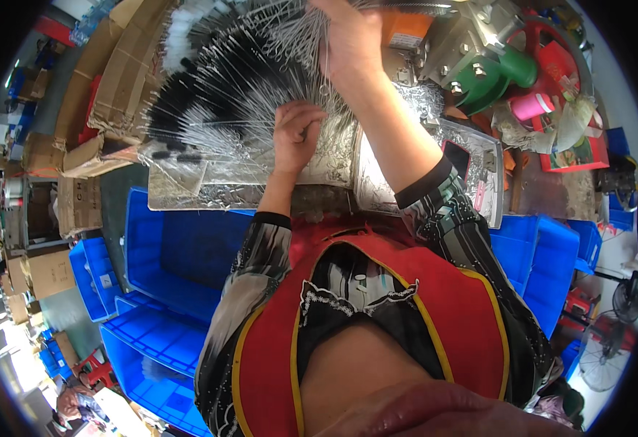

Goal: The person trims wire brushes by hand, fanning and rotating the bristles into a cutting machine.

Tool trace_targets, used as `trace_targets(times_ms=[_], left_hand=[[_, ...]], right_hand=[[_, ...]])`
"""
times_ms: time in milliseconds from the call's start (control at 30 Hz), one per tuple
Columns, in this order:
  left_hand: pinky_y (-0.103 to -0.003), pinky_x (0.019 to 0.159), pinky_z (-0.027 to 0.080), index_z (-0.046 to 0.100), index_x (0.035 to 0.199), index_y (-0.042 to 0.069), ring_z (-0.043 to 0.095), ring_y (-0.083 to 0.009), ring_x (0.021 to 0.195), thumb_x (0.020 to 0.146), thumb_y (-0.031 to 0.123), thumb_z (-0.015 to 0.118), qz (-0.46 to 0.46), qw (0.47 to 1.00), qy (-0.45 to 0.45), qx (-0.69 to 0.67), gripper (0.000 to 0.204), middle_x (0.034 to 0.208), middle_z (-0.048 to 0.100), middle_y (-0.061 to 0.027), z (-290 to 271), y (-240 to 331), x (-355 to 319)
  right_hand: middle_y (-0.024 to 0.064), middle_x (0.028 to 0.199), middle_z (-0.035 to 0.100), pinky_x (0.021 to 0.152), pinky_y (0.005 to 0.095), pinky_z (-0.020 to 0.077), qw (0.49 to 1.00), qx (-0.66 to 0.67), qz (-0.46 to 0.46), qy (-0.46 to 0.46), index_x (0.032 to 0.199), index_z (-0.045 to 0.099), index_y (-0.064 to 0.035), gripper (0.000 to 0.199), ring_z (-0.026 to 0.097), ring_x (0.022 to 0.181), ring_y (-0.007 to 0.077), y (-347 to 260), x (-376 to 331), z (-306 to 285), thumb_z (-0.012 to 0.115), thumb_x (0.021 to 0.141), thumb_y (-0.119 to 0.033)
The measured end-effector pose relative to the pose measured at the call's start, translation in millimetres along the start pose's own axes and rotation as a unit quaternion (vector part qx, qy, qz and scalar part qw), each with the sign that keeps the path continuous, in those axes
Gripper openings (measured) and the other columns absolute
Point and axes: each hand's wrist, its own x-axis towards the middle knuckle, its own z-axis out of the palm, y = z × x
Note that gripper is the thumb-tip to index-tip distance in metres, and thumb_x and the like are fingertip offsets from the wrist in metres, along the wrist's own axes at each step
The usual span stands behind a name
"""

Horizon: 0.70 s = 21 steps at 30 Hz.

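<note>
A large pile of wire brushes (224, 95) with twisted metal stems and black bristles spreads over the worktable; some have pale bristles. My left hand (298, 135) is at the near edge of the pile, against the loose stem ends. Its fingers are curled in, and what they hold, if anything, cannot be made out. Farther off, my right hand (353, 45) reaches to the top of the picture beside a dense bunch of bare wire stems (295, 36). Its fingertips are cut off by the picture's edge, so its grip is hidden.
Right of my right arm stands a green and grey bolted machine (472, 69), with a pink spool (528, 107) nearby. A phone (456, 159) lies on a tray. Blue bins (188, 244) flank me below the table (246, 197). Cardboard boxes (126, 73) stand to the left.
</note>
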Motion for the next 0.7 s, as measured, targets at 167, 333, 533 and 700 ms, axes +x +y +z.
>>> trace_targets(times_ms=[167,333,533,700], left_hand=[[-0.033,0.076,0.042,0.063,0.077,0.008,0.051,-0.0245,0.087,0.065,-0.002,0.059,-0.002,1.000,0.029,0.003,0.017,0.083,0.060,-0.0045,-3.0,-7.0,-4.0],[-0.027,0.073,0.044,0.064,0.082,0.008,0.055,-0.0188,0.082,0.071,-0.002,0.055,-0.085,0.991,0.094,-0.045,0.017,0.084,0.062,-0.0046,-28.4,14.4,3.6],[-0.023,0.068,0.044,0.057,0.097,-0.002,0.054,-0.0097,0.078,0.078,0.007,0.058,-0.237,0.822,0.269,-0.442,0.021,0.085,0.059,-0.0053,-83.0,23.2,14.3],[-0.028,0.089,0.034,0.039,0.120,-0.002,0.043,-0.0173,0.106,0.081,0.033,0.055,-0.200,0.833,0.129,-0.500,0.054,0.115,0.046,-0.0103,-131.4,63.6,32.3]], right_hand=[[0.0041,0.078,0.059,0.069,0.0279,0.0447,0.990,-0.035,-0.085,-0.110,0.084,0.058,-0.0011,0.013,0.056,0.072,0.0150,-4.8,12.3,13.9,0.060,0.071,0.000],[0.0044,0.069,0.057,0.054,0.0248,0.0450,0.985,-0.128,0.023,-0.112,0.084,0.059,-0.0021,0.012,0.054,0.061,0.0138,-24.8,-4.3,18.6,0.057,0.074,-0.008],[0.0092,0.076,0.059,0.063,0.0292,0.0468,0.969,-0.166,0.068,-0.168,0.087,0.056,-0.0001,0.016,0.058,0.070,0.0179,-20.3,-32.7,6.1,0.056,0.071,0.000],[0.0149,0.082,0.061,0.070,0.0307,0.0462,0.951,-0.238,0.080,-0.181,0.094,0.054,0.0056,0.023,0.058,0.073,0.0204,-22.5,-45.7,5.7,0.054,0.071,0.002]])
